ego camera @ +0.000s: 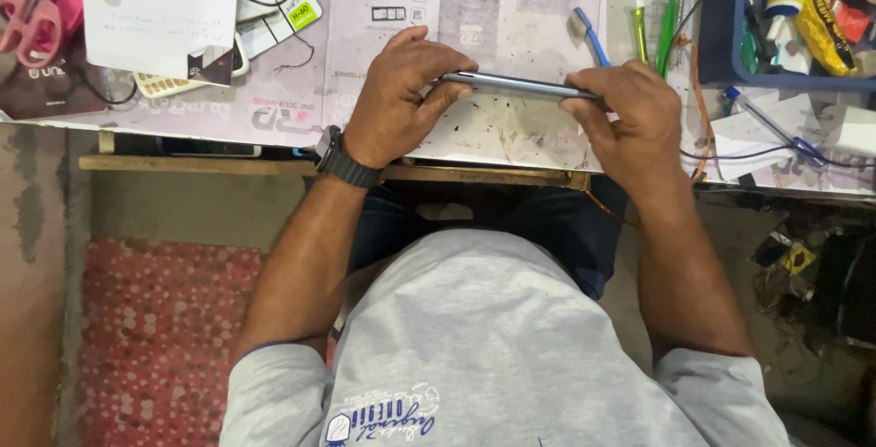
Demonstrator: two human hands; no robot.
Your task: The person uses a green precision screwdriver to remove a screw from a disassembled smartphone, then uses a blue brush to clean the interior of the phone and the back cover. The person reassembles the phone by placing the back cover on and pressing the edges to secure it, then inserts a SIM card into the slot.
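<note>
- The left hand [397,100] is clamped on one end of a thin grey phone [516,87], thumb under the edge and fingers curled over the top; the fingertips are hidden behind the device.
- The right hand [630,114] is clamped on the other end of the phone, and its fingers cover that end completely, so the corner cannot be made out.
- The phone is seen edge-on, held between the two hands just above the counter [484,9]; neither its screen nor its back can be seen.
- One black wristwatch [342,160] sits on the left wrist; its face is turned away.
- Beyond the right hand, just past the knuckles, lies one blue toothbrush [589,32], its handle partly hidden by the phone.
- Further beyond the right hand, two green pen-like tools [669,18] lie side by side; their lower ends are hard to tell apart from the wires.
- To the outer side of the right hand, one blue tray [730,27] holds tubes and small tools too jumbled to count, and it is cut off by the frame's top edge.
- Well beyond the left hand, to its outer side, one pair of pink-handled scissors [32,9] is cut off at the corner.
- One sheet of white paper [160,9] lies beyond the left hand, covering part of a calculator [182,77].
- The person's grey shirt [493,347] hides the lap below the hands.
</note>
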